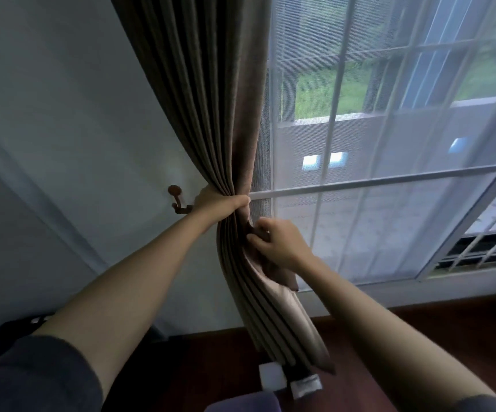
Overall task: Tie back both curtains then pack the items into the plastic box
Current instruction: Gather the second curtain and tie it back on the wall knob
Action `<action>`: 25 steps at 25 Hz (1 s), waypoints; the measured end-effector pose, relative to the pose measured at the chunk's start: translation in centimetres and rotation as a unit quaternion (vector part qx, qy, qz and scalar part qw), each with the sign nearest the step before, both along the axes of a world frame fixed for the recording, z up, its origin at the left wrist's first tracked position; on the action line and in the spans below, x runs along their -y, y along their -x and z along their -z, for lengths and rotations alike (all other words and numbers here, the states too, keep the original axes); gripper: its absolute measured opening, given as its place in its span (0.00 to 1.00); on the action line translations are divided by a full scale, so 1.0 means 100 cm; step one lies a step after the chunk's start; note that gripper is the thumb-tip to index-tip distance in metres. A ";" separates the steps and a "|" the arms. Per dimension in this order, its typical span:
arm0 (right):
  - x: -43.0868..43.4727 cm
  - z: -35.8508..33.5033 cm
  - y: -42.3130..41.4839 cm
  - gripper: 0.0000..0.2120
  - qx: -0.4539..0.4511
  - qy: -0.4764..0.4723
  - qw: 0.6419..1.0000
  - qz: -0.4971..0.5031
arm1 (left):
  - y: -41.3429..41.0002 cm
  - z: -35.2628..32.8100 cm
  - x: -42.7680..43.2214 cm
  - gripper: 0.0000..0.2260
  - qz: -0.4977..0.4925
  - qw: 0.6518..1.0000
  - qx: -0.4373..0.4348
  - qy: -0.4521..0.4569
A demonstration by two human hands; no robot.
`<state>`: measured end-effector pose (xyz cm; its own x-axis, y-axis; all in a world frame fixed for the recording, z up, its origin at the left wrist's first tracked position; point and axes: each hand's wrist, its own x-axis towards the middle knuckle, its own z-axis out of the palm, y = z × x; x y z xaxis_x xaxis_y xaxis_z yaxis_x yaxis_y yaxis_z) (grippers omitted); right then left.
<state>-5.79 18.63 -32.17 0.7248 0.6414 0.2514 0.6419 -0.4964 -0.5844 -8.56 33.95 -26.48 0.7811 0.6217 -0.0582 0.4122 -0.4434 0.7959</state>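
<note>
Two hands engaged: both on the brown curtain [211, 114], none free.
Left hand [217, 203]: closed tight around the gathered curtain, cinching the pleats into a narrow waist; fingers wrap to the window side.
Right hand [276, 243]: just below and to the right of the left hand, fingers pinched shut on a fold of the curtain's inner edge.
Curtain: fans wide above the left hand, hangs in loose folds below the right hand, lower end near the dark wooden floor [419, 337].
Wall hook [177, 200]: brown, round-headed, fixed on the wall just left of the left hand's wrist; whether it touches the wrist cannot be told.
Sheer curtain [374, 203]: white, covers the window beyond the right hand.
Tie-back: cannot be made out.
Plastic box: not identifiable; small pale objects below the curtain's end are unclear.
</note>
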 end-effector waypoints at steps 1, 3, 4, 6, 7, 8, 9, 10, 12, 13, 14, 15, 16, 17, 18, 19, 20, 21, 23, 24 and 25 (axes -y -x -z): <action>-0.005 0.004 0.009 0.05 -0.022 -0.032 0.999 0.021 | -0.004 -0.001 0.001 0.25 -0.001 1.000 -0.004 0.001; -0.017 0.014 0.022 0.07 -0.086 -0.075 0.992 0.053 | -0.010 -0.005 0.003 0.23 0.011 1.000 -0.017 0.016; -0.023 0.018 0.025 0.09 -0.124 -0.098 0.985 0.065 | -0.012 -0.006 0.003 0.23 0.023 0.999 -0.021 0.027; -0.037 0.019 0.031 0.10 -0.181 -0.161 0.965 0.095 | -0.017 -0.007 0.002 0.21 0.042 0.998 -0.030 0.042; -0.043 0.018 0.035 0.10 -0.208 -0.192 0.953 0.109 | -0.018 -0.008 0.002 0.20 0.051 0.997 -0.031 0.051; -0.047 0.017 0.038 0.10 -0.231 -0.221 0.940 0.120 | -0.020 -0.008 0.002 0.16 0.056 0.996 -0.031 0.060; -0.050 0.016 0.042 0.11 -0.247 -0.243 0.929 0.133 | -0.021 -0.009 0.001 0.12 0.059 0.995 -0.033 0.070; -0.052 0.016 0.043 0.10 -0.258 -0.264 0.919 0.141 | -0.022 -0.010 0.001 0.08 0.064 0.994 -0.037 0.080; -0.056 0.018 0.041 0.06 -0.286 -0.299 0.899 0.146 | -0.021 -0.013 -0.001 0.08 0.096 0.989 -0.051 0.104; -0.059 0.019 0.040 0.05 -0.297 -0.307 0.892 0.145 | -0.021 -0.014 -0.004 0.14 0.114 0.985 -0.057 0.113; -0.062 0.020 0.037 0.08 -0.297 -0.311 0.890 0.150 | -0.021 -0.017 -0.006 0.20 0.130 0.982 -0.064 0.118; -0.064 0.021 0.036 0.12 -0.289 -0.299 0.894 0.166 | -0.021 -0.018 -0.008 0.23 0.138 0.980 -0.070 0.127; -0.067 0.023 0.034 0.15 -0.281 -0.299 0.894 0.182 | -0.021 -0.020 -0.009 0.24 0.144 0.978 -0.070 0.137; -0.068 0.023 0.032 0.18 -0.282 -0.308 0.888 0.194 | -0.021 -0.021 -0.010 0.24 0.150 0.976 -0.069 0.146; -0.069 0.021 0.031 0.21 -0.292 -0.327 0.876 0.200 | -0.021 -0.023 -0.009 0.25 0.155 0.973 -0.071 0.154; -0.069 0.019 0.029 0.23 -0.309 -0.339 0.866 0.199 | -0.021 -0.026 -0.009 0.27 0.159 0.972 -0.075 0.158; -0.071 0.016 0.027 0.24 -0.320 -0.334 0.864 0.201 | -0.021 -0.028 -0.009 0.29 0.165 0.970 -0.077 0.161; -0.074 0.015 0.025 0.25 -0.309 -0.292 0.879 0.216 | -0.021 -0.028 -0.009 0.29 0.167 0.969 -0.079 0.161; -0.078 0.016 0.021 0.25 -0.234 -0.174 0.924 0.248 | -0.018 -0.029 -0.009 0.29 0.176 0.967 -0.082 0.164; -0.078 0.017 0.019 0.24 -0.201 -0.153 0.934 0.251 | -0.015 -0.029 -0.009 0.27 0.186 0.965 -0.085 0.165; -0.077 0.018 0.018 0.23 -0.189 -0.165 0.938 0.241 | -0.012 -0.029 -0.010 0.24 0.201 0.962 -0.087 0.165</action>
